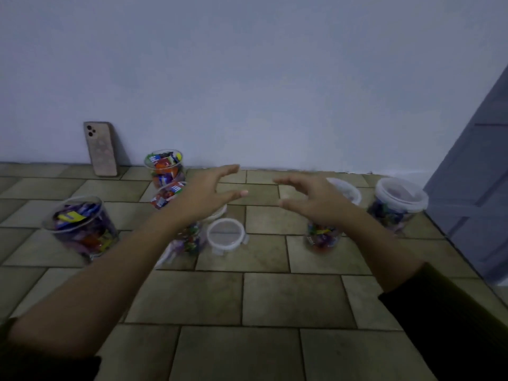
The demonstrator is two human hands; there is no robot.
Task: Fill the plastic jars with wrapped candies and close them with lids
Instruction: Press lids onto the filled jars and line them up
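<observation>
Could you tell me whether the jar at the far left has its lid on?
Off: the jar has a bare rim, candies exposed.

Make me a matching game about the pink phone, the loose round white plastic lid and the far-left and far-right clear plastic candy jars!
1 pink phone
2 loose round white plastic lid
3 far-left clear plastic jar
4 far-right clear plastic jar

A closed
B leans on the wall
C open, wrapped candies inside
D flat on the floor tiles

Pairs: 1-B, 2-D, 3-C, 4-A
</observation>
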